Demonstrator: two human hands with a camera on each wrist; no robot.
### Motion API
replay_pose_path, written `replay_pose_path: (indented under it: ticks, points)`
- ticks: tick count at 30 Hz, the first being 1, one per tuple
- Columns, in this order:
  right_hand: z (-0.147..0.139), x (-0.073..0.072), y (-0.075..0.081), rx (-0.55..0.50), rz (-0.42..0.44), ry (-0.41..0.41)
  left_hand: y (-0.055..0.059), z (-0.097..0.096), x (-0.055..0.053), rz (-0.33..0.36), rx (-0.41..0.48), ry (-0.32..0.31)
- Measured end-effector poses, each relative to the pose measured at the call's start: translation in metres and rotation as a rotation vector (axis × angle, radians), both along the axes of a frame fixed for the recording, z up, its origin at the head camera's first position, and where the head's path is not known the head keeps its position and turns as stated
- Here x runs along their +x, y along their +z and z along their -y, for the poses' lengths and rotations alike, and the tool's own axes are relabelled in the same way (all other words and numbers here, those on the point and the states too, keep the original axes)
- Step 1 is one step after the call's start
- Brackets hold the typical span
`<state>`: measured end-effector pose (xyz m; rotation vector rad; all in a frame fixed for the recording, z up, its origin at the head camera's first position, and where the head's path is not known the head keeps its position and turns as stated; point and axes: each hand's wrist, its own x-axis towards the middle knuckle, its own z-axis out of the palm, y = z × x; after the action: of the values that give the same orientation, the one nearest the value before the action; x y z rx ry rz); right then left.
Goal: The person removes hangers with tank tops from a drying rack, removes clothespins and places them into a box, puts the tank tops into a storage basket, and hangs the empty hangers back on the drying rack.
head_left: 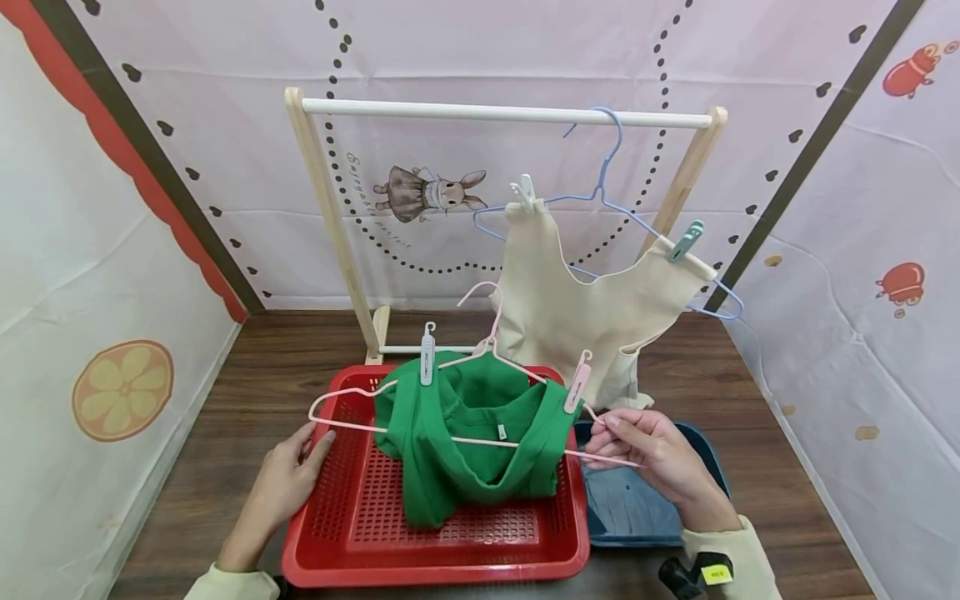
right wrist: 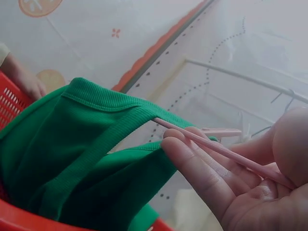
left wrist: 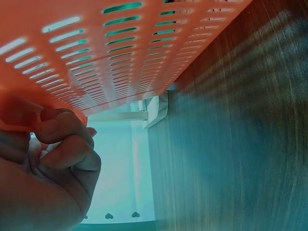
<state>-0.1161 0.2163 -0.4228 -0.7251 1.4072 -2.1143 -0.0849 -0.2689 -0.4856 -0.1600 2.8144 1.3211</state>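
My right hand (head_left: 652, 454) pinches the right end of a pink clothes hanger (head_left: 483, 442). On that hanger hangs a green sleeveless top (head_left: 480, 475), held by a grey-white clothespin (head_left: 427, 357) on one strap and a pink clothespin (head_left: 577, 385) on the other. The top hangs over a red perforated basket (head_left: 435, 575). With fingers curled over its left rim, my left hand (head_left: 281, 487) grips the basket. In the left wrist view, those fingers (left wrist: 67, 144) bend round the rim. The right wrist view shows the hanger bar (right wrist: 226, 151) lying across my right fingers.
Behind stands a wooden rack with a white rail (head_left: 465, 110). A blue hanger (head_left: 602, 179) on it carries a cream sleeveless top (head_left: 592, 317), with white and green clothespins. Right of the red basket, a dark blue basket (head_left: 720, 467) holds grey-blue cloth (head_left: 630, 504).
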Motion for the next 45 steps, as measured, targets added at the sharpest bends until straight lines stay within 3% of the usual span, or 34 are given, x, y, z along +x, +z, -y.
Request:
replay_pose_path:
  ticks: [20, 36, 45]
  points:
    - [0.009, -0.007, -0.023, 0.189, 0.049, -0.131, 0.0, 0.0, -0.001, 0.035, -0.003, 0.001]
    - [0.022, -0.025, -0.051, 0.24, 0.048, -0.182, 0.001, 0.001, -0.001, 0.013, 0.002, -0.001]
    - [0.027, -0.03, -0.057, 0.379, 0.049, -0.216, 0.0, 0.0, 0.0, -0.006, -0.028, -0.004]
